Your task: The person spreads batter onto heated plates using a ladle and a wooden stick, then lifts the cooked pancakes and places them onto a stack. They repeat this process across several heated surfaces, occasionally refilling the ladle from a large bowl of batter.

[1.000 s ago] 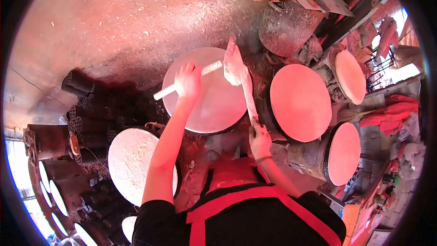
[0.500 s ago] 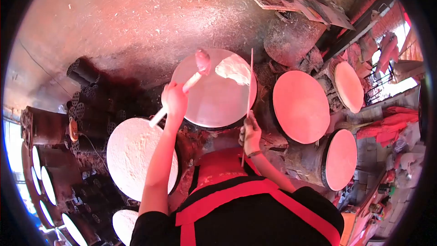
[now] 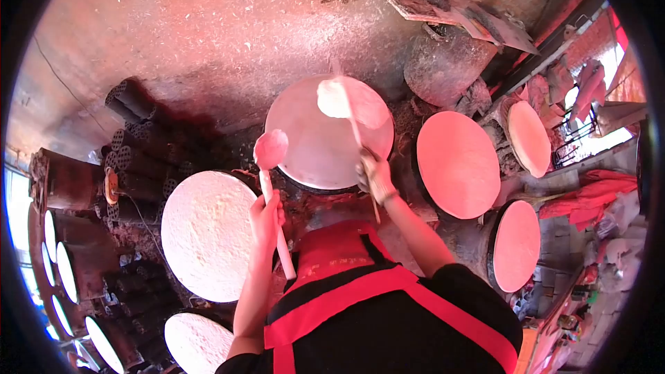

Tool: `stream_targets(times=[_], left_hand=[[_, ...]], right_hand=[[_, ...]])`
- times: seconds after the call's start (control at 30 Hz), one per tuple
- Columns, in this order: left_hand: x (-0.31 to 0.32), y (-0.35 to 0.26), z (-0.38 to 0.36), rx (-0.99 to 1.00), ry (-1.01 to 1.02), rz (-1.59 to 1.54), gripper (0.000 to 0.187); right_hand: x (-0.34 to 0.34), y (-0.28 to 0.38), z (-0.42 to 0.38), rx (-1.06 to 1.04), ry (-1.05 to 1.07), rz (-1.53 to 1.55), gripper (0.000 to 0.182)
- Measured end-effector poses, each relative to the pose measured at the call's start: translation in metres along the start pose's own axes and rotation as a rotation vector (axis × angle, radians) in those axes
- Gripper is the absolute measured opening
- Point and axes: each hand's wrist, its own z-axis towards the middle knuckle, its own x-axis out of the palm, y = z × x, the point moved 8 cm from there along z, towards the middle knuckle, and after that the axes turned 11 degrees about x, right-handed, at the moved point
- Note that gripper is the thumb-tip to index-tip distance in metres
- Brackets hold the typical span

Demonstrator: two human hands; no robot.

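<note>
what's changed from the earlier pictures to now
The left hand has drawn the ladle back from the batter to the left edge of the griddle. In the last half second, the right hand swung the spreader leftward over the batter. Nothing was let go: each hand keeps its tool. The other round plates stay put.

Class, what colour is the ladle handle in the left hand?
The ladle handle is pale, whitish with a pink cast, seen in the head view.

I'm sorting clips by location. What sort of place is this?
Probably a pancake-making workshop: pale batter on a round griddle, a ladle in the left hand, and stacked dark cylinders with holes, perhaps coal briquettes.
</note>
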Motion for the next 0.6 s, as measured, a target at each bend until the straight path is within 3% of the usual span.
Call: stream_targets(times=[0.1, 0.23, 0.37, 0.47, 0.57, 0.6], left_hand=[[0.002, 0.0, -0.027, -0.117, -0.004, -0.096, 0.009], [0.005, 0.005, -0.05, -0.188, 0.012, -0.231, 0.011], [0.009, 0.017, -0.061, -0.235, -0.045, -0.386, 0.012], [0.013, 0.026, -0.071, -0.255, -0.128, -0.514, 0.012], [0.017, 0.033, -0.077, -0.271, -0.183, -0.644, 0.01], [0.016, 0.036, -0.08, -0.276, -0.198, -0.683, 0.01]], right_hand=[[-0.043, -0.025, -0.03, -0.095, -0.227, 0.151, 0.042], [-0.008, -0.028, -0.016, -0.057, -0.076, 0.044, 0.042], [0.029, -0.015, 0.04, -0.074, -0.057, -0.057, 0.041], [0.041, 0.007, 0.016, 0.035, 0.007, -0.255, 0.041], [0.014, 0.025, 0.003, -0.023, 0.198, -0.333, 0.037], [-0.012, 0.024, 0.003, 0.039, 0.121, -0.317, 0.035]])
